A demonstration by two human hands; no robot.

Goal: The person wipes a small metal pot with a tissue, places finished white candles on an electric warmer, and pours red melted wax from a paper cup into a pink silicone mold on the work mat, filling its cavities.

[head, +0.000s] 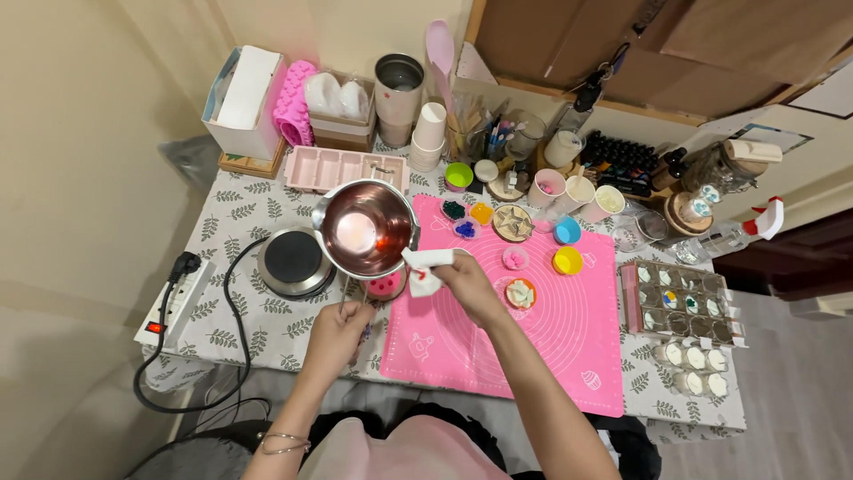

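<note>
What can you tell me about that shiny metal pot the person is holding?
The metal pot is round and shiny, with a pinkish reflective inside and a pale patch at the bottom. The left hand grips its thin handle, holding it tilted over a small pink mould. The right hand presses a white tissue to its rim.

The left hand (336,336) hides the metal pot's (367,228) handle, and the small bottles (624,163) are too tiny to tell apart.

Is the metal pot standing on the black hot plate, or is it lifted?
Lifted: the metal pot hangs beside the hot plate, not on it.
</note>
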